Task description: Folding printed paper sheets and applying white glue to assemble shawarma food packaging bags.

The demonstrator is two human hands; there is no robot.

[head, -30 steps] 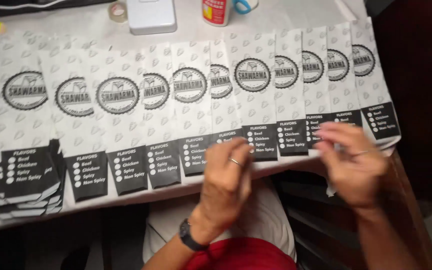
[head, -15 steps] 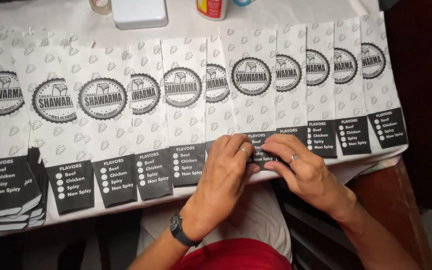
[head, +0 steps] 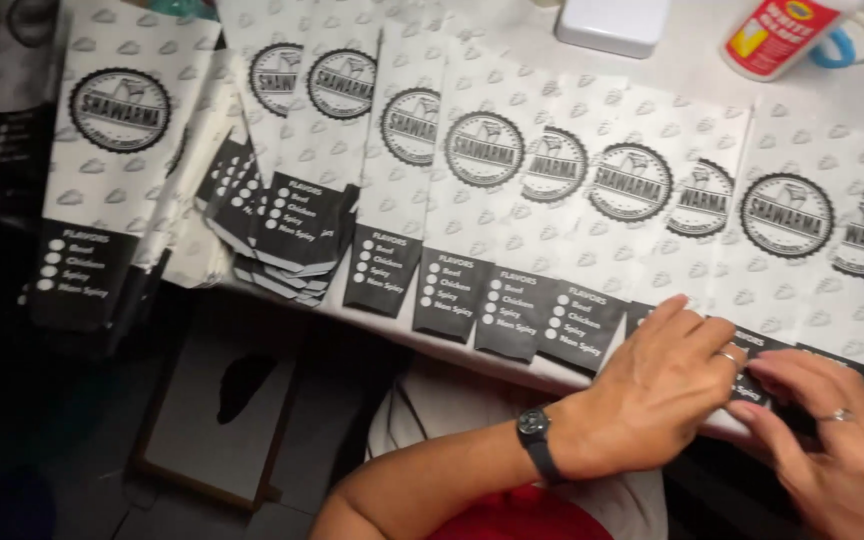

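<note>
At the bench edge, my left hand and right hand press flat, fingers together, on one black-ended white printed paper bag in the overlapped row, with more loosely piled bags left.

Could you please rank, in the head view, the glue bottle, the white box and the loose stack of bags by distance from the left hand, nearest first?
From the left hand:
1. Glue bottle, far edge, up and right.
2. White box, far edge, straight up; nearly level with the bottle.
3. Loose stack of bags, far left.
</note>
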